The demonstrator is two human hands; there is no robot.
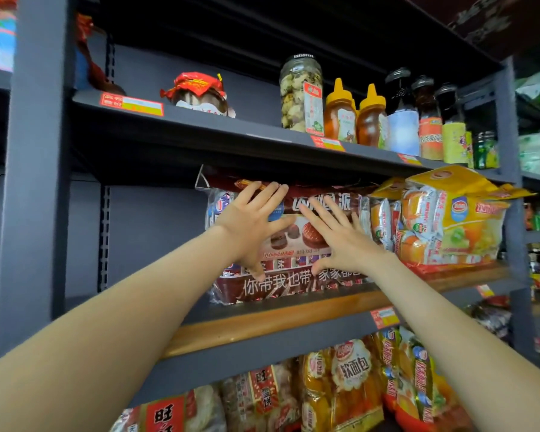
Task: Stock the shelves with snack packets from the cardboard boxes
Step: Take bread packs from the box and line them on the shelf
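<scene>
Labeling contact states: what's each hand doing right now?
Left hand: open, fingers spread, pressing the brown snack packet.
Right hand: open, pressing the same packet.

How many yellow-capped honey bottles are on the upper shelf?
2 honey bottles: one right of the clear jar, the other next along. More may hide behind.

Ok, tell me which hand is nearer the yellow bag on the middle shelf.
Right. The right hand lies flat on the brown pie packet, just left of the yellow bag; the left hand presses the same packet, farther left.
</scene>
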